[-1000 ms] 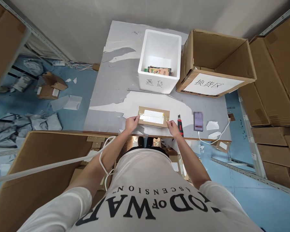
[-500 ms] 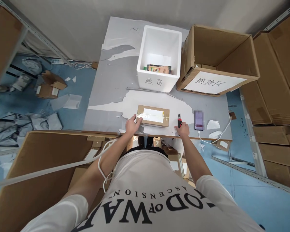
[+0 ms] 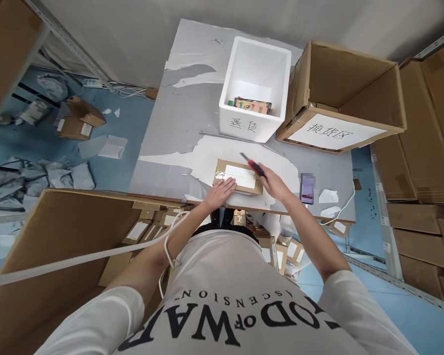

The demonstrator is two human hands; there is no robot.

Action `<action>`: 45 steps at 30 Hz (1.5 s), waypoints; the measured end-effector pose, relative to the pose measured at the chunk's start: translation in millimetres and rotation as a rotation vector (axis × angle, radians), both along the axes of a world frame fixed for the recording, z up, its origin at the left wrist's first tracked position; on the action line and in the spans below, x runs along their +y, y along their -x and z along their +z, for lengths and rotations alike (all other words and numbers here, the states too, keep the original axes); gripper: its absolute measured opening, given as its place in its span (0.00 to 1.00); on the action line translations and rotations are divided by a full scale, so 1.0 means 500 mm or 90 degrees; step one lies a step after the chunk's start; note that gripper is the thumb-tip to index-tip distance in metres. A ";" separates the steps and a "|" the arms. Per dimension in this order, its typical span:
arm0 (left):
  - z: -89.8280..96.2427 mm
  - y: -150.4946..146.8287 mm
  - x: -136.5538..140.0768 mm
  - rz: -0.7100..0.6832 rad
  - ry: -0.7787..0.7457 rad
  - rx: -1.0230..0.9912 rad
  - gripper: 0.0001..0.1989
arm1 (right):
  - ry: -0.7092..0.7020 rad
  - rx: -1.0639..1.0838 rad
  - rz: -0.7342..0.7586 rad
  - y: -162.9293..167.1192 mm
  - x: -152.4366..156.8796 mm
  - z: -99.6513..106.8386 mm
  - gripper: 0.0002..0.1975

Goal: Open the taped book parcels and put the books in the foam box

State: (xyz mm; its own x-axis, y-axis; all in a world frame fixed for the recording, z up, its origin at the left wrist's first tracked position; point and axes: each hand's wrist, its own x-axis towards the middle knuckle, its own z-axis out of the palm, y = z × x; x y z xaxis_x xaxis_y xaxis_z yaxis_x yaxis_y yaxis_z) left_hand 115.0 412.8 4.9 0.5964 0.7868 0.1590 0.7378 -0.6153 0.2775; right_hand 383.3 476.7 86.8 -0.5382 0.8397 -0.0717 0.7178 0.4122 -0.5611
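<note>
A small taped cardboard box (image 3: 257, 188) with a white label on its top lies near the front edge of the table. My left hand (image 3: 222, 192) rests flat on the box's left front part, fingers stretched out over the label's edge. In my right hand (image 3: 275, 183) is a red and black utility knife (image 3: 254, 165), gripped by its handle. Its blade points up and left, above the far right part of the box. Whether the blade touches the box I cannot tell.
Behind the box stand a white foam bin (image 3: 251, 129) holding some packets and a large open cardboard carton (image 3: 355, 66). A phone (image 3: 307, 190) and paper scraps (image 3: 328, 196) lie to the right. A big carton (image 3: 70, 236) with parcels stands at lower left, a white cable (image 3: 96, 257) crossing it.
My right hand has lifted the utility knife from the table's right side and brought it left over the box. My left hand has moved from the box's left side onto its top.
</note>
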 end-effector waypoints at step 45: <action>0.052 -0.009 0.025 0.030 0.074 0.006 0.24 | 0.239 0.133 -0.409 -0.174 -0.160 0.012 0.31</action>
State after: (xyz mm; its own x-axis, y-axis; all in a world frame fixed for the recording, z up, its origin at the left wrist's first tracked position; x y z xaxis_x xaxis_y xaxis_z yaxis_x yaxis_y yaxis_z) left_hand 119.7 425.1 30.9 0.5598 0.8265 0.0592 0.7678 -0.5443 0.3380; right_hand 470.1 396.5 92.7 0.0125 0.9312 -0.3642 0.6156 -0.2942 -0.7311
